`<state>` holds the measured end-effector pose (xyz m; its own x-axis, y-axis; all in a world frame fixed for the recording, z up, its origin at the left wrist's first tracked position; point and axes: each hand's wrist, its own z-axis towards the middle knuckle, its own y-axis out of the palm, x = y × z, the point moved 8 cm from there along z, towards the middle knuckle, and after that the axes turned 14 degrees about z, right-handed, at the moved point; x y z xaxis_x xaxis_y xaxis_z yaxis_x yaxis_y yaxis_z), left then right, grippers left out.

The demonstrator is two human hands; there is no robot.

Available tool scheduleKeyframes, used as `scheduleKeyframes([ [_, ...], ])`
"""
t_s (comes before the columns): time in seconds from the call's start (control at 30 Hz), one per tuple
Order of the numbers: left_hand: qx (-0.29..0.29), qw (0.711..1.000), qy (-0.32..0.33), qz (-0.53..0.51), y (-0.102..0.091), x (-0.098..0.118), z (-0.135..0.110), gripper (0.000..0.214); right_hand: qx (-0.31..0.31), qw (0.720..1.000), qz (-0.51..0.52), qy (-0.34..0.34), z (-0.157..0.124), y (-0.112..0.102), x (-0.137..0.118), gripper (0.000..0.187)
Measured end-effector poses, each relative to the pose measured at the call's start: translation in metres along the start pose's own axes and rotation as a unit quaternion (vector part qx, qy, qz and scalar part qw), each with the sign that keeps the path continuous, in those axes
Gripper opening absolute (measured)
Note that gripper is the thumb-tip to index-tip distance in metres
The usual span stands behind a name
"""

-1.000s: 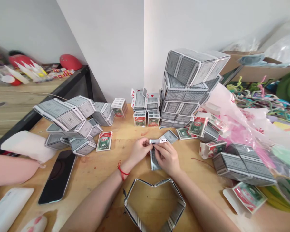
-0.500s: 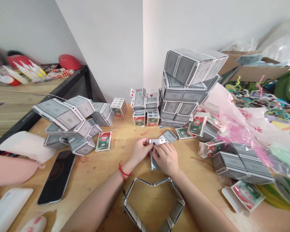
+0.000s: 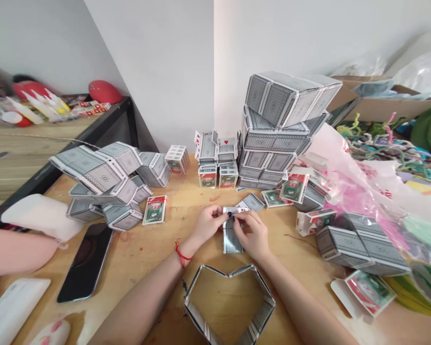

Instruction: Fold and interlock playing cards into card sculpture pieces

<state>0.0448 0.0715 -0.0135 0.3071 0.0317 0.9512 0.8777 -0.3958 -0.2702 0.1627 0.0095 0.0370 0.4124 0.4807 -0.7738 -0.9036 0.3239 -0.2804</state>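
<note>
My left hand (image 3: 211, 223) pinches the upper left edge of a joined piece of playing cards (image 3: 232, 239) with patterned grey backs. Close beside it, my right hand (image 3: 253, 234) has its fingers closed on the upper right part of the same piece, where a white card edge shows. What lies under the fingertips is hidden. Just beyond, loose playing cards (image 3: 252, 202) lie on the table. Between my forearms stands a heart-shaped frame (image 3: 267, 287) built of folded cards.
A tall stack of card-built boxes (image 3: 267, 139) stands at the back right, and another card structure (image 3: 89, 167) at the left. Green and red card packs (image 3: 155, 210) lie about. A phone (image 3: 85, 261) lies left; a tape roll (image 3: 422, 287) and pink plastic bag (image 3: 359, 177) are right.
My right hand has shifted slightly right and down over the piece, uncovering more of the lower card. The left hand stays nearly in place.
</note>
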Motion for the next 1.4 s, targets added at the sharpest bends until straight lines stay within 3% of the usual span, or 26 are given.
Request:
scheduleKeyframes([
  [0.23,-0.002,1.000,0.003,-0.011,-0.002,0.000,0.000,0.020,0.005,0.999,0.028,0.036,0.000,-0.002,0.005,0.011],
  [0.33,0.002,1.000,0.008,-0.009,-0.004,0.001,-0.001,0.019,0.086,0.994,0.011,0.063,0.000,-0.023,0.019,0.006],
  [0.43,0.004,1.000,0.005,-0.023,-0.006,0.001,-0.001,0.018,0.189,0.973,0.034,0.128,-0.005,-0.048,0.045,0.015],
  [0.5,0.003,0.999,0.000,-0.034,-0.007,0.000,-0.001,0.019,0.214,0.955,0.088,0.186,-0.009,-0.055,0.063,0.021],
  [0.6,-0.002,0.999,-0.004,-0.050,-0.006,-0.002,-0.001,0.020,0.189,0.928,0.185,0.263,-0.011,-0.048,0.078,0.031],
  [0.7,-0.006,0.998,-0.007,-0.063,-0.004,-0.004,-0.001,0.022,0.104,0.897,0.287,0.319,-0.012,-0.026,0.075,0.036],
  [0.83,-0.004,0.998,-0.018,-0.067,-0.003,-0.006,-0.001,0.021,0.023,0.893,0.313,0.322,-0.010,-0.007,0.064,0.033],
  [1.1,-0.015,0.990,-0.051,-0.128,-0.005,-0.008,-0.003,0.026,0.021,0.877,0.339,0.341,-0.012,-0.003,0.070,0.026],
  [1.23,-0.022,0.990,-0.047,-0.129,-0.005,-0.005,-0.004,0.024,0.018,0.886,0.322,0.332,-0.012,-0.003,0.070,0.025],
  [1.4,0.004,0.990,-0.060,-0.128,-0.006,-0.007,-0.003,0.019,0.009,0.927,0.243,0.286,-0.012,-0.006,0.071,0.023],
])
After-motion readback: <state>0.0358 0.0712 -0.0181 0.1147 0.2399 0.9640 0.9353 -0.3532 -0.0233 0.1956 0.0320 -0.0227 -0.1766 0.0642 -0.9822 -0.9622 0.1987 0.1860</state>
